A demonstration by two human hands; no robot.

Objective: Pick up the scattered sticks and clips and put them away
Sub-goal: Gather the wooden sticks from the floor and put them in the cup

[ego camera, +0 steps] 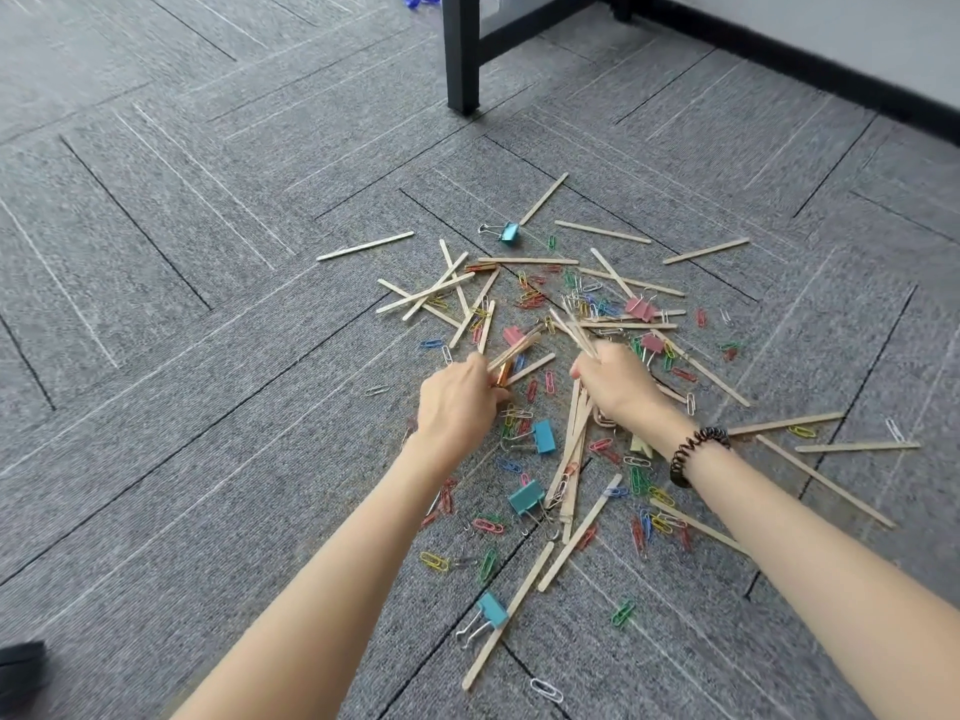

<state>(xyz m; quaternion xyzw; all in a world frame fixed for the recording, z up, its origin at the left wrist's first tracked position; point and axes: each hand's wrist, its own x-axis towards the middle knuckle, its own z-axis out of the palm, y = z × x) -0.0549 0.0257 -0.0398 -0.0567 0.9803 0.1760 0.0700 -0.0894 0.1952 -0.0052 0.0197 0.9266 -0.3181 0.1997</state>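
We see both hands, left hand [457,402] and right hand [621,384], each pinching thin wooden sticks [519,350] above colourful paper clips [524,298] scattered across the grey carpet floor [208,252].

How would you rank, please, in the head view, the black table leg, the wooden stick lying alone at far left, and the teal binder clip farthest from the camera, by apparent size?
1. Black table leg, largest, though cut off at the top edge.
2. Lone wooden stick at far left.
3. Farthest teal binder clip, smallest.
All three lie far from the camera, so nearness hardly skews this.
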